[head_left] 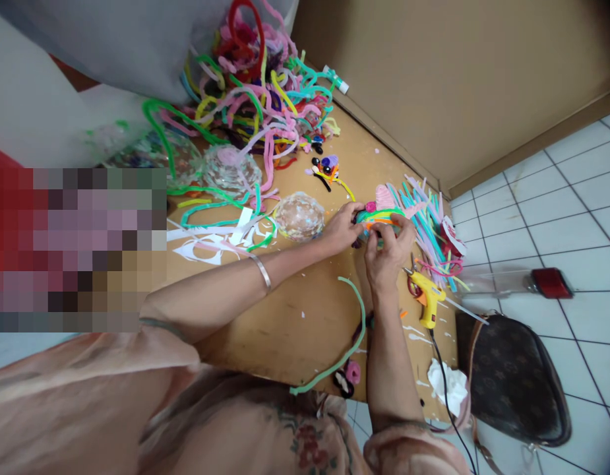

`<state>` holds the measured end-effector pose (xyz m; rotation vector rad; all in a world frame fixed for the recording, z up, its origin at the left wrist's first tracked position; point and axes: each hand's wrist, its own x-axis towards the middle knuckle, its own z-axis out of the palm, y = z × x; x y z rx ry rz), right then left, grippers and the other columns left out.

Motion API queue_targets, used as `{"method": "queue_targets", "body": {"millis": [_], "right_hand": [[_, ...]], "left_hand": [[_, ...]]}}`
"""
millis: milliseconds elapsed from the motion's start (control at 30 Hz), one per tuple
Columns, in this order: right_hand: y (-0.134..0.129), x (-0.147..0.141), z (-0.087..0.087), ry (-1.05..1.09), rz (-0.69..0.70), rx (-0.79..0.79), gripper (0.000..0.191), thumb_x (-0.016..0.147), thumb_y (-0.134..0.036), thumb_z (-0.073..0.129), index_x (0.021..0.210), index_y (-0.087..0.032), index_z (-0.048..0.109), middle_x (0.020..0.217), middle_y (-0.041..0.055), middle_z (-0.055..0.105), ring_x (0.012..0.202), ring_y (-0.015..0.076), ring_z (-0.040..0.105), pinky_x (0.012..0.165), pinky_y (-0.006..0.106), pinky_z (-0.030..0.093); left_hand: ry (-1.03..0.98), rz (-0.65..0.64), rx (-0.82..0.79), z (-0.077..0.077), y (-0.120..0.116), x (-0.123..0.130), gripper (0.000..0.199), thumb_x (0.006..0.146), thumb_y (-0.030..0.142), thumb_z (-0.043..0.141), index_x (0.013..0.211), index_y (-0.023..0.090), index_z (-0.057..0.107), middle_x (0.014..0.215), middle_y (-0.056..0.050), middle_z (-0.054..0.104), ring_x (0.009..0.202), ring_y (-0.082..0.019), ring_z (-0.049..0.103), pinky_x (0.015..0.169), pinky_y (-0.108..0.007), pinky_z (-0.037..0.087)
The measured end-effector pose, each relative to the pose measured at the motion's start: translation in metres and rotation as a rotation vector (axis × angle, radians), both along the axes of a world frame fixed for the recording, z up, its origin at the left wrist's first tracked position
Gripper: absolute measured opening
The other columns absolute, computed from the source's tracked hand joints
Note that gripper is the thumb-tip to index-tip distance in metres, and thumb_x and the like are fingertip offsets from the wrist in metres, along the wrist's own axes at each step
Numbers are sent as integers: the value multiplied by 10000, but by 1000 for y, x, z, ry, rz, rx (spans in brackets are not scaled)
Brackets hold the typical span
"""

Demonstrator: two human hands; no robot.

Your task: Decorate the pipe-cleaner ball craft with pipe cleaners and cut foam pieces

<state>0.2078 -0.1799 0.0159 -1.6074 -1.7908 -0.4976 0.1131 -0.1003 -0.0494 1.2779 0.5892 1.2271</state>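
Note:
Both hands meet at a small craft piece (384, 216) covered in green, yellow and orange fuzzy bands, with pink fuzzy parts and a pink rosette at its far side. My left hand (343, 227) grips its left end with fingers closed. From the near side, my right hand (391, 247) has its bent fingers pressed on the bands; part of the piece is hidden behind them. A yellow glue gun (428, 297) lies right of my right wrist. Left of my left hand sits a clear, ribbed plastic dome (299, 216). A pale green pipe cleaner (357, 330) curves across the near tabletop.
A tangled heap of pipe cleaners (255, 99) covers the far left, near a glue stick (337, 79). Straight pipe cleaners (423, 218), a crumpled tissue (447, 382) and the gun's cord (446, 379) lie right. A brown bag (519, 379) stands beyond the table edge. Someone's blurred shape is left.

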Motion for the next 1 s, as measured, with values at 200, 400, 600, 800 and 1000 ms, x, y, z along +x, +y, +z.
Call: {"method": "queue_targets", "body": {"millis": [200,400,600,800,1000], "right_hand": [[0,-1,2,-40,3,2,119,857,-228,531,841,-205,647,1138,113,540,1064,266,509,914,472,442],[0,1,2,-15,16,-1,142,874,-239,514,856,-198,649,1139,119,538,1082,268,498,907,467,442],[-1,0,2,7,15,17,133,874,-218,520,854,-193,649,1134,109,544,1071,250,514,939,449,434],[-2,0,6,5,31,-6,84,868,-227,546,878,-206,626,1123,109,561,1091,252,535,951,449,447],[-1,8,14,76,115,-53,240,833,-272,588,1064,-209,565,1115,122,609,1119,278,556,995,504,449]], "left_hand": [[-44,-84,-126,6,0,-3,357,779,107,594,1126,179,551,1137,-74,655,1053,-183,630,977,-361,506],[-51,-80,-142,9,-2,-6,270,854,245,607,1112,179,569,1118,-74,656,1064,-187,625,1011,-377,484],[-36,-93,-89,6,-2,-2,410,800,275,680,1155,143,523,1146,-128,631,1072,-208,622,960,-381,516],[27,-46,-32,7,-1,-2,399,783,275,683,1137,163,536,1107,-104,638,1012,-188,628,909,-351,525],[16,-46,-46,13,-5,-6,398,786,292,699,1125,158,540,1061,-85,644,942,-163,637,792,-279,548]]}}
